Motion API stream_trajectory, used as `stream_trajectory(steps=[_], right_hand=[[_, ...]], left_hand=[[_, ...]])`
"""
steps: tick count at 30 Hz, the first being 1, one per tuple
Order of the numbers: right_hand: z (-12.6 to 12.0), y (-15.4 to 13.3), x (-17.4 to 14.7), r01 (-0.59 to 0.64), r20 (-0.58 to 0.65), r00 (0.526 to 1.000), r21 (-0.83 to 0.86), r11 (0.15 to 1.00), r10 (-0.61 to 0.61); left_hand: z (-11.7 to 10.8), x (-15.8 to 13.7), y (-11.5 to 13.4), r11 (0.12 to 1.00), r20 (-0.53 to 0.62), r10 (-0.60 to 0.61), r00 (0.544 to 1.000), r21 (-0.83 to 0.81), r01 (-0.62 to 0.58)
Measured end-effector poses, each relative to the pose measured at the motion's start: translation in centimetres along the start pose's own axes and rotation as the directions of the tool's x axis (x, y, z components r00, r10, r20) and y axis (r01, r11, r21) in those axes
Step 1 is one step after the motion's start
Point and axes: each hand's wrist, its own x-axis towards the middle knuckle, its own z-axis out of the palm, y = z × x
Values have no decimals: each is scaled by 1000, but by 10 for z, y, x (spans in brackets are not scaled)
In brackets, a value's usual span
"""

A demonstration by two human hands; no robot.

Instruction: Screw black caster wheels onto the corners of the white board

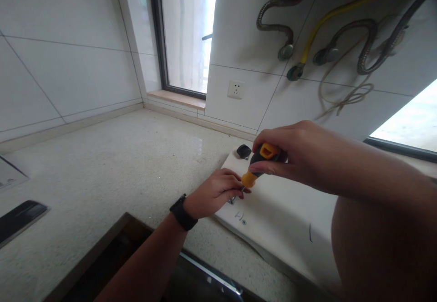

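My right hand [278, 151] is closed around a screwdriver [258, 163] with a yellow and black handle, tilted so its metal shaft points down and to the left. The fingers of my left hand [218, 190] are pinched near the screwdriver's shaft, just above a white panel [273, 211]; what they grip is partly hidden. A small metal piece [232, 199] shows beneath those fingertips. A black knob-like part [243, 151] sits at the panel's far corner. Close to the near edge, the panel carries a pencil mark and a small screw or hole [244, 222].
The panel lies on a speckled pale countertop [136, 156]. A dark-framed cutout [126, 238] with a shiny edge is in front. A black box [23, 217] lies at left. Behind are a wall socket [236, 89], a yellow hose [327, 17] and braided pipes.
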Motion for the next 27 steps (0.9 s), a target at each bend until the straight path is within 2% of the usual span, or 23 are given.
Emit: stream_trajectory(steps=[6, 11, 13, 16, 19, 22, 27], right_hand=[[3, -17, 10, -176, 18, 983, -156, 972, 181], [6, -25, 17, -255, -30, 966, -283, 925, 258], [5, -21, 12, -215, -37, 976, -246, 945, 213], [1, -8, 1, -32, 7, 999, -33, 999, 32], [-5, 1, -5, 66, 52, 996, 144, 987, -74], [-7, 5, -2, 70, 24, 997, 157, 985, -75], [-6, 10, 2, 43, -1, 999, 4, 999, -43]], left_hand=[[3, 0, 3, 1000, -60, 16, 998, 12, -16], [8, 2, 8, 998, -132, -16, 991, 53, 23], [9, 3, 8, 998, -135, -28, 990, 56, 36], [9, 3, 6, 998, -123, -39, 992, 36, 44], [7, 2, 3, 999, -95, -25, 995, 38, 28], [7, 0, 1, 998, -91, 10, 996, 57, -4], [8, 0, 1, 995, -83, 48, 995, 90, -40]])
